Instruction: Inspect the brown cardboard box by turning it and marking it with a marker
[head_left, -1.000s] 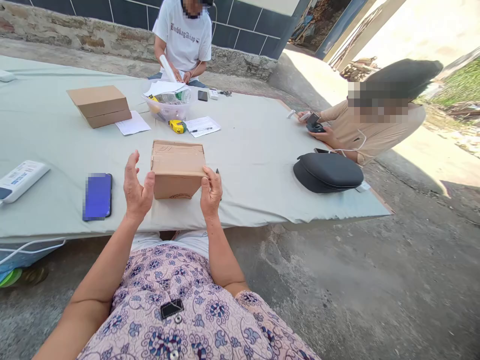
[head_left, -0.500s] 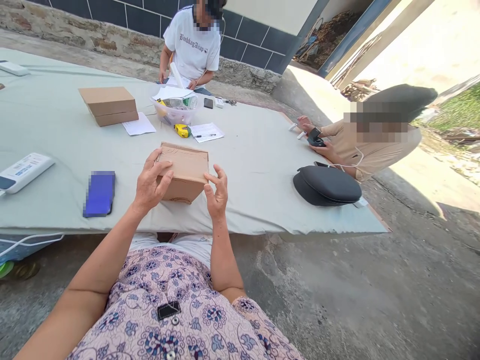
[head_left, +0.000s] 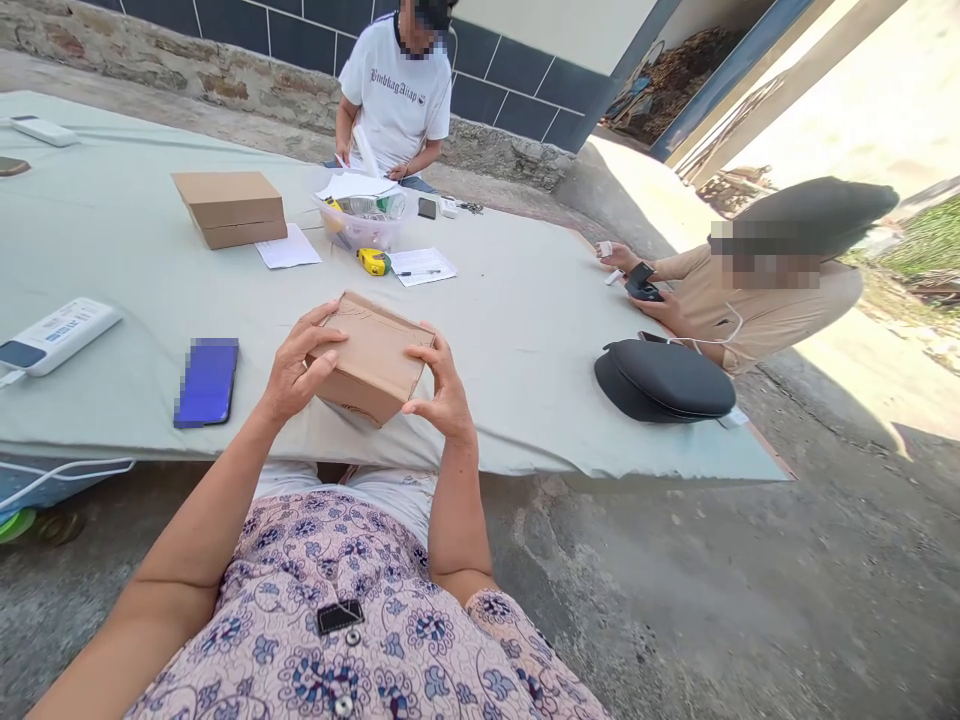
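The cloth-covered table [head_left: 525,400] fills the middle and left of the frame. Your small cardboard box [head_left: 379,345] is just left of centre, turned at an angle, near the table's front edge. Your left hand [head_left: 289,375] is partly open, cupping the box's left side with fingers over its top; your right hand [head_left: 454,400] curls round the right end, thumb low and spread wide. Whether the underside touches the cloth, you can't tell from here.

Uneven pressure could twist the box out of that loose hold, and a hard squeeze could dent its thin walls. Pulled too far towards you, it could tip over the front edge, where the cloth wrinkles. To the right, bare cloth runs to the black case [head_left: 667,380]. The phone [head_left: 214,380], lower left, and tape measure [head_left: 373,262], upper centre, leave less room.
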